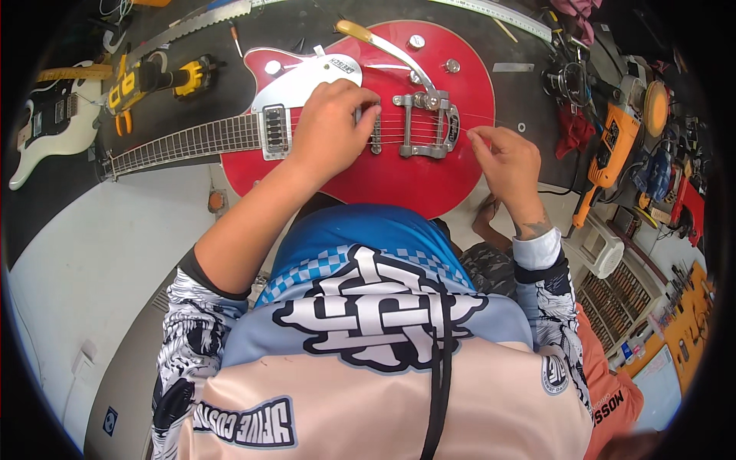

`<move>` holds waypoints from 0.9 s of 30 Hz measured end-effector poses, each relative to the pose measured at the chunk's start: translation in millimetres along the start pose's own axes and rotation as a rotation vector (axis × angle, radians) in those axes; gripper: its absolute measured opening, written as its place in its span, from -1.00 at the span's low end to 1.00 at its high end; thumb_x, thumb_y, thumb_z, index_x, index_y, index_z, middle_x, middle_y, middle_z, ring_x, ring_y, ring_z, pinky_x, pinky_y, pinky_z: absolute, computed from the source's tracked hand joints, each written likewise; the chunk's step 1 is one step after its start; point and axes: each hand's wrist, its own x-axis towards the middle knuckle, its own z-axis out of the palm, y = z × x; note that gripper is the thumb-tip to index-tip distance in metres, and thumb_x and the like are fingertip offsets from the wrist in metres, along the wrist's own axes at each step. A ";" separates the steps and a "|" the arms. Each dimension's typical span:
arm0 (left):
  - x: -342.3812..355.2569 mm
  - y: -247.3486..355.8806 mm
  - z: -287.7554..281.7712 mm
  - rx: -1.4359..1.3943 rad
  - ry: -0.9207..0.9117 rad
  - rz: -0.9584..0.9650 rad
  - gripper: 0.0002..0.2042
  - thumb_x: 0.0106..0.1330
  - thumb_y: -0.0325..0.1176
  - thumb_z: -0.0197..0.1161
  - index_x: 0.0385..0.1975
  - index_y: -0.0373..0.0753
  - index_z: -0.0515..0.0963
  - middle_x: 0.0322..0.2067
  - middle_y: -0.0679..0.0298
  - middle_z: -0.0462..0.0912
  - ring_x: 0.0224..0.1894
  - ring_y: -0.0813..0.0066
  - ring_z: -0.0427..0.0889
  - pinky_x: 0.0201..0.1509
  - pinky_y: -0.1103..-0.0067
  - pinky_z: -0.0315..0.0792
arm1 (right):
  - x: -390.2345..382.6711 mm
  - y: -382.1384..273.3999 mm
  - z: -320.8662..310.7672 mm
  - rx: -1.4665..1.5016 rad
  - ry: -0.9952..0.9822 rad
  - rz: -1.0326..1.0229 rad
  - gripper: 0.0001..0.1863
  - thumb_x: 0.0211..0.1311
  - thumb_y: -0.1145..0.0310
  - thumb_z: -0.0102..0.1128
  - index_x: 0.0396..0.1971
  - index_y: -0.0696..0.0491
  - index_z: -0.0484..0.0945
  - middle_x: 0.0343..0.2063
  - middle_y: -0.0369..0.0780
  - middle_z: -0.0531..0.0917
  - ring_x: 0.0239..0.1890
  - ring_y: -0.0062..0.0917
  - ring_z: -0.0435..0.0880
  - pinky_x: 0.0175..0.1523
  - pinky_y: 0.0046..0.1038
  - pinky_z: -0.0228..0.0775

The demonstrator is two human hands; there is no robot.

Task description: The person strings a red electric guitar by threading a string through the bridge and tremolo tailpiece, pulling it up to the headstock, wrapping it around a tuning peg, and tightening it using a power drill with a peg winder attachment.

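Observation:
A red electric guitar (429,188) lies across the dark bench in front of me, its neck (192,142) pointing left. My left hand (333,123) is over the strings, between the neck-side pickup (275,133) and the bridge (376,130). Its thumb and fingers are curled together; what they grip, if anything, is hidden. At the body's right edge, just past the metal vibrato tailpiece (429,126), my right hand (507,159) is closed in a pinch. Anything between those fingertips is too small to make out. The vibrato arm (387,47) reaches up and left over the body.
A white guitar (57,119) and a yellow-black power tool (138,88) sit at the left. To the right are an orange angle grinder (613,142), a red cloth (575,130) and tangled cables. Long rulers (498,15) lie along the back. Another person's leg (491,268) shows below the bench.

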 end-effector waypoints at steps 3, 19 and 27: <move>2.9 7.7 6.8 0.078 -0.027 0.063 -0.82 0.27 -0.40 0.41 -0.16 -0.24 0.74 -0.24 0.18 0.68 -0.14 0.18 0.59 0.00 0.33 0.49 | 7.0 -0.8 2.8 -0.027 -0.009 -0.051 -0.85 0.27 0.25 0.39 -0.33 -0.01 0.79 -0.38 -0.25 0.79 -0.41 -0.31 0.76 -0.30 -0.35 0.56; 8.7 10.5 14.8 0.211 -0.051 0.030 -0.73 0.21 -0.29 0.48 -0.12 -0.20 0.74 -0.11 0.21 0.64 -0.03 0.17 0.56 0.11 0.30 0.38 | 17.3 11.0 5.9 -0.004 0.039 -0.149 -0.88 0.26 0.28 0.39 -0.29 -0.03 0.79 -0.44 -0.26 0.76 -0.42 -0.32 0.75 -0.33 -0.33 0.55; 10.1 12.9 12.8 0.210 -0.075 -0.004 -0.72 0.20 -0.30 0.48 -0.11 -0.20 0.74 -0.10 0.21 0.65 -0.02 0.17 0.57 0.12 0.29 0.39 | 27.9 15.2 -0.1 -0.060 -0.003 -0.280 -0.89 0.24 0.29 0.40 -0.31 -0.03 0.79 -0.45 -0.28 0.76 -0.42 -0.34 0.74 -0.35 -0.34 0.54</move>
